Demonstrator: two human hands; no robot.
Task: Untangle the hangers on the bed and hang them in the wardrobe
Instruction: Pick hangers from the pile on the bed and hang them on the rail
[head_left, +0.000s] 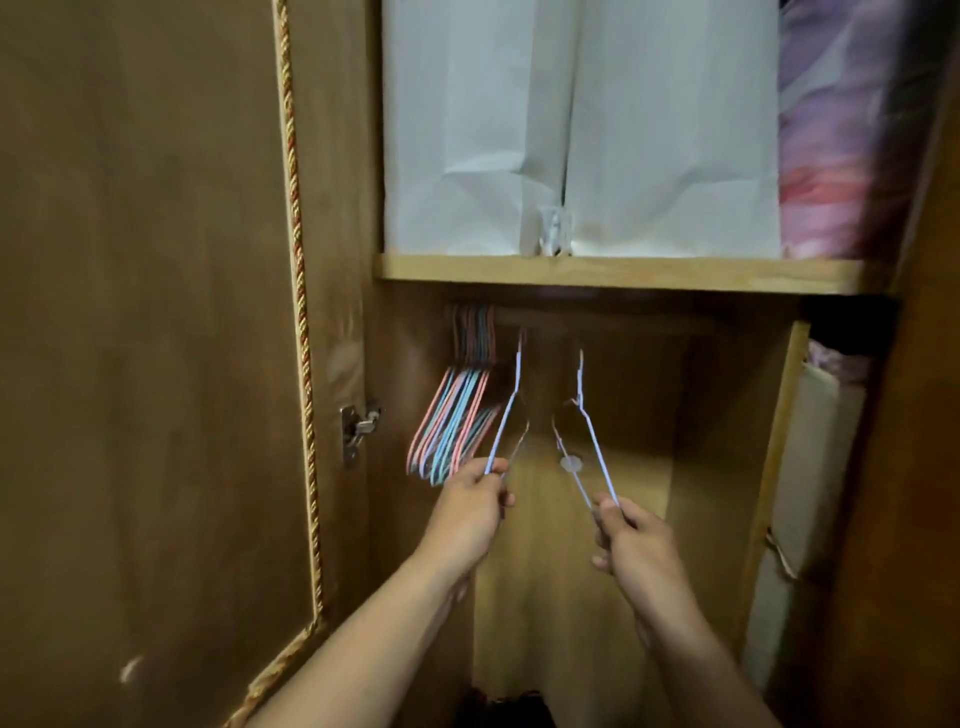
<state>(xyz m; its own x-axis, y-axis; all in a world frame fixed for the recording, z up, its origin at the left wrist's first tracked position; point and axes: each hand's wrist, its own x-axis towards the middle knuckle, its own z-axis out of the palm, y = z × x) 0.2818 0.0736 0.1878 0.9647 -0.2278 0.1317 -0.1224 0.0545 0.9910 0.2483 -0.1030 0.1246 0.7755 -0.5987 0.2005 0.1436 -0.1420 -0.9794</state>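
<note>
Hangers (506, 431) pinched in L fingers (496, 467), R fingers (608, 506)

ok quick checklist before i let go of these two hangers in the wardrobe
1. Left hand grips the left hanger at its lower end: ok.
2. Right hand grips the right hanger at its lower end: ok.
3. Left hanger's hook over the rail: cannot tell, the top sits in shadow under the shelf.
4. Right hanger's hook on the rail: not ok, its tip appears to end below the rail.
5. The two hangers apart from each other: ok, a clear gap shows.
6. Free rail to the right of the hung bunch: ok.
</note>
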